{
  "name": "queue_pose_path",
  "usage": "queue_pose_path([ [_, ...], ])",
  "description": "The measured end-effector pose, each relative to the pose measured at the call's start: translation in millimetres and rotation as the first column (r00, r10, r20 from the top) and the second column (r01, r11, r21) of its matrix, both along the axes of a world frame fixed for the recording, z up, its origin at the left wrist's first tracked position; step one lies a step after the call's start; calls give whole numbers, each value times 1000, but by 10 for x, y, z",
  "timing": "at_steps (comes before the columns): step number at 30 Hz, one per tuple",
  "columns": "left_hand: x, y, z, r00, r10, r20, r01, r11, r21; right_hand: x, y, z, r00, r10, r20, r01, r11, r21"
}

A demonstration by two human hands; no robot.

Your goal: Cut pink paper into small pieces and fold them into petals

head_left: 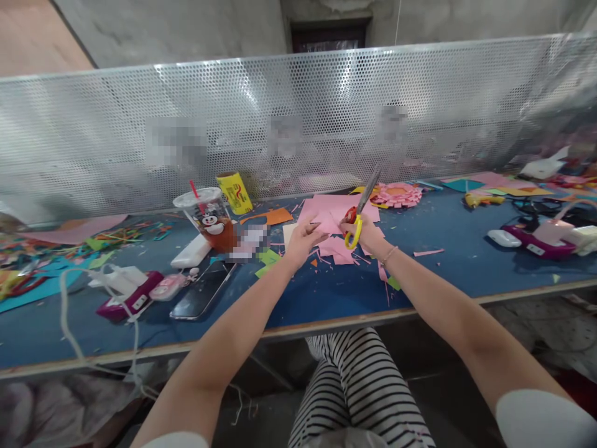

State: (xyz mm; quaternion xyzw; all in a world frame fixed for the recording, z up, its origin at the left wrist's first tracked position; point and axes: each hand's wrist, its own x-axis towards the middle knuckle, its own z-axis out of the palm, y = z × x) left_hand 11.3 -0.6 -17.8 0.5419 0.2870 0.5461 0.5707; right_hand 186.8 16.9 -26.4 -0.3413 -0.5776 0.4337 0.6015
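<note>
My right hand [370, 238] is closed on a pair of scissors [368, 193] with red and yellow handles; the metal blades point up and away to the right. Under and beyond both hands lies a pink paper sheet [326, 208]. My left hand [302, 241] rests at its near left edge, fingers stretched toward the right and slightly bent, touching the paper. Smaller pink paper pieces [336, 249] and thin offcuts lie just in front of the hands. Behind the scissors sits a fringed pink paper rosette [400, 194].
Left of my hands stand a drink cup [209, 221] with a red straw and a yellow box [234, 193]. A phone [203, 291] and a purple power strip [133, 297] with cables lie nearer. Another power strip [543, 242] is at right. A perforated metal screen [317, 93] runs behind the table.
</note>
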Motion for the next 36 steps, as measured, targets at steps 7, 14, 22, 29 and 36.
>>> queue_pose_path([
  [7, 68, -8, -60, 996, -40, -84, 25, 985, -172, -165, -72, -40, 998, -48, -43, 52, 995, 89],
  [14, 47, 5, -44, 989, 102, -112, -113, 989, -94, -224, -143, 4, 998, -41, 46, 35, 992, 121],
  [22, 40, 4, -78, 967, 61, -248, -76, 996, -51, -203, -213, 32, 986, -69, 149, 56, 994, 93],
  [29, 37, 7, -94, 967, 54, -250, -56, 998, 1, -193, -235, 71, 969, -131, 210, 100, 983, 155],
  [36, 4, 15, -32, 975, 131, -181, -128, 991, 29, -224, -238, 23, 995, -15, 97, 12, 999, 31],
])
